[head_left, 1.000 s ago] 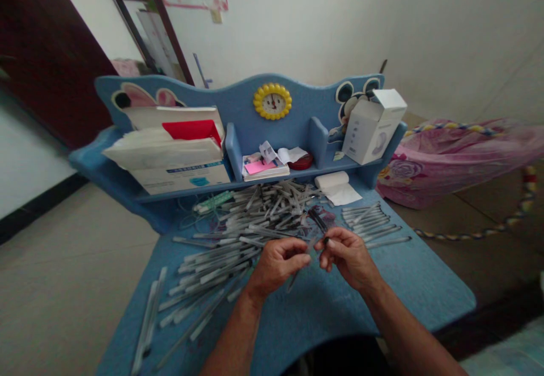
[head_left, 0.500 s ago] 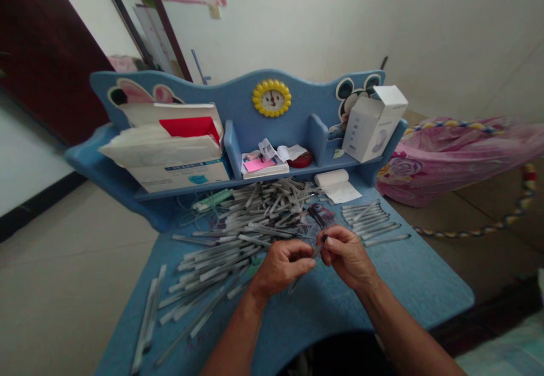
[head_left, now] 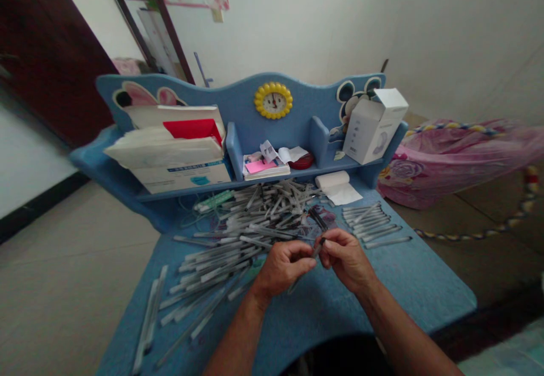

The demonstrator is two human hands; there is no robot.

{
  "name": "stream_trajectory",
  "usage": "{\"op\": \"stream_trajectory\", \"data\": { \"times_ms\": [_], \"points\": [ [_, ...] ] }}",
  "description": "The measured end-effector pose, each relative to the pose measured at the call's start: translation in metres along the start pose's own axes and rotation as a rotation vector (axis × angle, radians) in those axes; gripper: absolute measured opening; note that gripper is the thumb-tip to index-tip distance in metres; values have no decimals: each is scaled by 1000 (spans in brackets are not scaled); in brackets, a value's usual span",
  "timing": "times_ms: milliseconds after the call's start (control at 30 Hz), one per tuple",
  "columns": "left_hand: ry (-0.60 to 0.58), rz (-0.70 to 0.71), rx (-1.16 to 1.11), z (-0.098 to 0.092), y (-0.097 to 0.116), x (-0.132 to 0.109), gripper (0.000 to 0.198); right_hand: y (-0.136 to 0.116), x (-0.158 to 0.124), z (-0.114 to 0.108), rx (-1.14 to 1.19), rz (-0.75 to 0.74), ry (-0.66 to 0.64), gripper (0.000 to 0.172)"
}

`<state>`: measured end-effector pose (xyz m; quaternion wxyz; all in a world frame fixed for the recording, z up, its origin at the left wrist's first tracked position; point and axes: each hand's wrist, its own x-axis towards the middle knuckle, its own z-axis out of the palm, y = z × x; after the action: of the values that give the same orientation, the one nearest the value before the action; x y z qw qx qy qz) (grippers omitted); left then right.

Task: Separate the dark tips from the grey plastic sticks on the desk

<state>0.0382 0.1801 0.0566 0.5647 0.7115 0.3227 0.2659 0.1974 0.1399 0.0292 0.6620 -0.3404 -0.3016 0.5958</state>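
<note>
Above the front of the blue desk, my left hand [head_left: 285, 265] pinches the pale, see-through barrel of a pen [head_left: 317, 250]. My right hand [head_left: 343, 256] has its thumb and fingers closed on the dark end of that same pen, which slants down to the left. Just beyond my fingers lie several dark pieces like pen caps [head_left: 318, 217]. A big heap of similar pens [head_left: 272, 206] covers the back of the desk, and more pens [head_left: 212, 263] fan out to the left of my left hand. To the right, several pens [head_left: 369, 220] lie side by side in a row.
The blue desk [head_left: 425, 291] has a raised shelf holding a box of papers [head_left: 182, 175], notepads [head_left: 266, 169] and a white carton [head_left: 374, 129]. A paper roll [head_left: 334, 180] lies below the shelf. Two pens [head_left: 151, 313] rest near the left edge.
Both hands stay closed on the pen, with its dark end slightly nearer my left hand. The whole view has shifted a little.
</note>
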Motion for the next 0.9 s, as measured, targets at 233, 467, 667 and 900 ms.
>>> {"op": "stream_trajectory", "data": {
  "times_ms": [233,467,667,900],
  "points": [
    [179,164,269,-4,1,8,11,-7,17,1,-209,1,-25,19],
    [308,241,554,-13,-5,17,15,-32,51,7,-615,-26,-179,18],
    [356,236,570,-27,-2,24,12,-51,77,20,-995,-83,-387,11],
    [387,270,610,-44,-9,35,9,-61,92,38,-1407,-349,-482,11]
  ]
}}
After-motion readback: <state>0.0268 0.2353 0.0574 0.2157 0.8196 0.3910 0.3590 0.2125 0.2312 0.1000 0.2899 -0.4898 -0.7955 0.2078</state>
